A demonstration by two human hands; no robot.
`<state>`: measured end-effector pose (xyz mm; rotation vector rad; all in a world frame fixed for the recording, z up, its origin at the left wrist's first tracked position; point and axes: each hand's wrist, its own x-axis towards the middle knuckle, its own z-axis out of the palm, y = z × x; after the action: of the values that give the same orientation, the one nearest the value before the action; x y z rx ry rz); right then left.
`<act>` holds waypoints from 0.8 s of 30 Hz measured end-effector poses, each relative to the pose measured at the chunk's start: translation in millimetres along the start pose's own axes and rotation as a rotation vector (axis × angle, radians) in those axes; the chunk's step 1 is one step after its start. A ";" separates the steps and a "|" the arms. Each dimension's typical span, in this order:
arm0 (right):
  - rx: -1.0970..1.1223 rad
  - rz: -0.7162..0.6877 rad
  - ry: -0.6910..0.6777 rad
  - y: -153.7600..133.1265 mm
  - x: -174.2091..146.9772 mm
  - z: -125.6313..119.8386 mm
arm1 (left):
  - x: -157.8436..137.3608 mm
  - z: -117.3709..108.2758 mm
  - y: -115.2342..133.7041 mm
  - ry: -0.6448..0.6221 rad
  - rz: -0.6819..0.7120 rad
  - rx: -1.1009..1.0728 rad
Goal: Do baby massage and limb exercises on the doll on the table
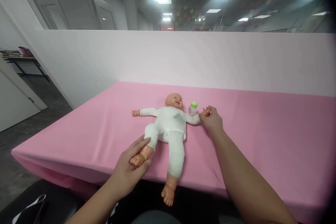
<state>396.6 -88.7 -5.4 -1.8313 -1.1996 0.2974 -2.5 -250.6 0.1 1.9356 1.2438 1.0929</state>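
A baby doll (170, 120) with a white cloth body lies on its back on the pink-covered table (105, 122), head toward the wall. My left hand (128, 169) is wrapped round the doll's lower leg and foot on the left side. The other leg hangs out past the table's front edge. At the right, my right hand (213, 120) grips the doll's wrist, and the small fingers show above my thumb. Close to that arm, beside the doll's head, stands a small jar with a green lid (193, 108).
Behind the table rises a white partition (183, 59) with glass above it. A black chair (42, 203) stands at the front left. Farther left are a white door (15, 101) and a desk (21, 57) with things on it.
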 end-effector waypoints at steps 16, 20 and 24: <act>0.094 -0.691 -0.410 -47.3 -46.4 19.4 | 133.8 26.2 1.5 -0.167 -0.155 -0.276; 0.063 -0.677 -0.470 -48.4 -45.5 14.4 | 139.1 28.9 -4.6 -0.163 -0.166 -0.280; 0.040 -0.685 -0.491 -53.5 -46.5 10.8 | 141.4 28.3 -7.8 -0.114 -0.131 -0.217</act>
<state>334.1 -114.5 18.4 -1.2361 -2.0570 0.3789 50.8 -118.8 25.5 1.7050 1.1237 0.9928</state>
